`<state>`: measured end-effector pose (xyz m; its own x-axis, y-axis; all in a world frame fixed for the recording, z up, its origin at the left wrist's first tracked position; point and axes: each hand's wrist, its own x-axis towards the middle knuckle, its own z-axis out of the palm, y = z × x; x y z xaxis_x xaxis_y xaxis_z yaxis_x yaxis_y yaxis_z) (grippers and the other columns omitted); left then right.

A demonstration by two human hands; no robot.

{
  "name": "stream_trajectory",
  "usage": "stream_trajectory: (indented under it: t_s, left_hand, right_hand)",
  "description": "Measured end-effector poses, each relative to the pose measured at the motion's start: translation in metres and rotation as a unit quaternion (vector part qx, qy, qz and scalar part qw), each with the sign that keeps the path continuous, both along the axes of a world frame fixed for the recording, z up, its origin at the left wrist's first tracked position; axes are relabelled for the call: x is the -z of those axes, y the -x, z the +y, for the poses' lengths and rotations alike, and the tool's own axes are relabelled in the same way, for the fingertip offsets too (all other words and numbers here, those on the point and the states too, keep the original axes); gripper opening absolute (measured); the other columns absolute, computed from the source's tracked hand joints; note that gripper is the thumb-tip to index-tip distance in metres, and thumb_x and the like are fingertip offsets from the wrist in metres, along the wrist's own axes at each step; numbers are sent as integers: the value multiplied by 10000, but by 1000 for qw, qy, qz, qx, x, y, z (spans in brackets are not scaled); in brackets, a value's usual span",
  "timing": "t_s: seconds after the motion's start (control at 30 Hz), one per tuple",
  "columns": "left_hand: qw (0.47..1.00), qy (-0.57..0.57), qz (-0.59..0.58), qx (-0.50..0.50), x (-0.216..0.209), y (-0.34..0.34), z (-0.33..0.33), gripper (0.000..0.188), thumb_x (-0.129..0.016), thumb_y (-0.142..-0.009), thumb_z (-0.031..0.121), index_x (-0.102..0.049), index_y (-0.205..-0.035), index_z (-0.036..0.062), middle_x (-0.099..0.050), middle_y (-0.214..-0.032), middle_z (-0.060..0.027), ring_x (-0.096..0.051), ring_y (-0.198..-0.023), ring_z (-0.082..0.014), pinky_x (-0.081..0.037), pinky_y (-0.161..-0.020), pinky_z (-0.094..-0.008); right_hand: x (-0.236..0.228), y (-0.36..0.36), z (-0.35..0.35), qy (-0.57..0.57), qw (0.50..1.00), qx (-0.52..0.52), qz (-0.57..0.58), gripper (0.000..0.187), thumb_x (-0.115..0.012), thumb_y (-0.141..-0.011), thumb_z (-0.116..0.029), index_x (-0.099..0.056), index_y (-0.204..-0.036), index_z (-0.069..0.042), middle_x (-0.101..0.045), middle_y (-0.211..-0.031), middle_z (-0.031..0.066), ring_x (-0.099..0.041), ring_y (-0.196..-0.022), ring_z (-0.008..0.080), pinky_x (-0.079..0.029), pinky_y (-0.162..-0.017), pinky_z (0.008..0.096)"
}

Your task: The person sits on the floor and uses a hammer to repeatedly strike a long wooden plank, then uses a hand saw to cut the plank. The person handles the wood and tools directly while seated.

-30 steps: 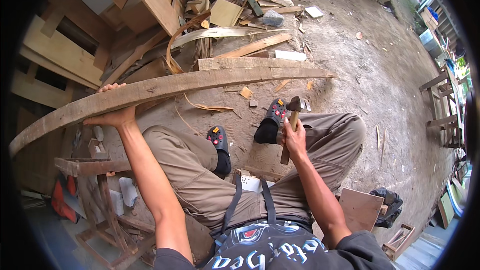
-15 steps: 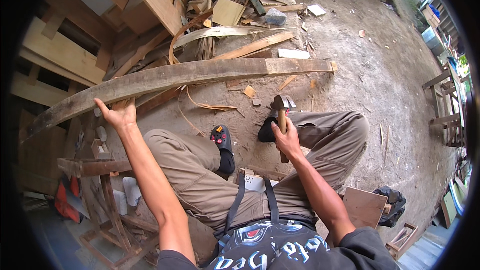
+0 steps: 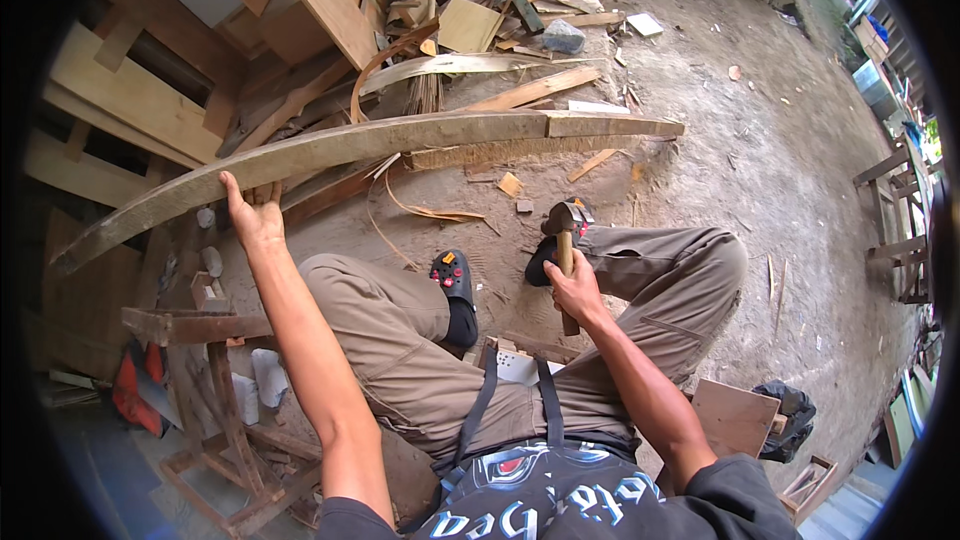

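The wooden beam (image 3: pixel 390 134) is long and rough-sawn, its weathered grey-brown face scuffed and dulled. It spans above both hands, its far left end beyond the left hand, its other end above and to the right of the right hand. Its outline bows, though the lens bends edges, so its true curve cannot be told. Up and right of the left hand, a crosswise seam divides the longer stretch from a shorter section toward the right end.

The left hand (image 3: pixel 258 226) grips the beam from below, palm turned up, thumb spread wide against the near face, the other fingers partly hidden at its lower edge. The right hand (image 3: pixel 577 288) is wrapped firmly around the pale, smooth wooden handle of a hammer (image 3: pixel 566 258), whose dark metal head stands just above the fist, well apart from the beam.

Right of the left hand, a thin curled wood strip (image 3: pixel 430 211) lies on the dusty, gritty ground (image 3: pixel 700 180). Beyond the hands, past the beam, are splintery offcuts, a square plywood piece (image 3: pixel 468 25) and a rough grey stone (image 3: pixel 563 37). Below the left hand stands a worn wooden frame (image 3: pixel 190 327).
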<state>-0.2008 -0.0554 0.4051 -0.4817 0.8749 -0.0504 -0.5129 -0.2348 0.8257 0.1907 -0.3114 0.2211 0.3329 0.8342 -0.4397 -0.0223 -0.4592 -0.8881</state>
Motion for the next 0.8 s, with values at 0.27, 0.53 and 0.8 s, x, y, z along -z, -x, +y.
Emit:
stream_trajectory:
  t_s: [0.27, 0.53, 0.8]
  left_hand:
    - [999, 36, 14, -21, -4, 7, -5, 678, -849, -807, 479, -568, -1314, 129, -567, -1213, -64, -532, -1150, -211, -467, -919, -463]
    - [998, 56, -10, -41, -1, 13, -2, 734, -866, -782, 475, -542, -1346, 134, -501, -1282, -61, -481, -1195, -227, -424, -981, -502]
    - [997, 19, -67, -19, 1, 25, -6, 717, -757, -845, 552, -519, -1373, 128, -552, -1335, -142, -523, -1247, -328, -396, -1045, -574]
  right_hand:
    - [0, 0, -2, 18, 1000, 5, 11, 431, -719, -926, -289, -545, -1200, -6, -610, -793, 77, -586, -583, 144, -490, -491, 340]
    - [-4, 2, -1, 12, 1000, 2, 7, 394, -669, -974, -326, -542, -1187, -20, -598, -725, 66, -586, -551, 152, -480, -473, 342]
    - [9, -1, 1, -12, 999, 40, 26, 268, -618, -1022, -275, -490, -1092, -51, -505, -647, 6, -500, -477, 113, -440, -400, 306]
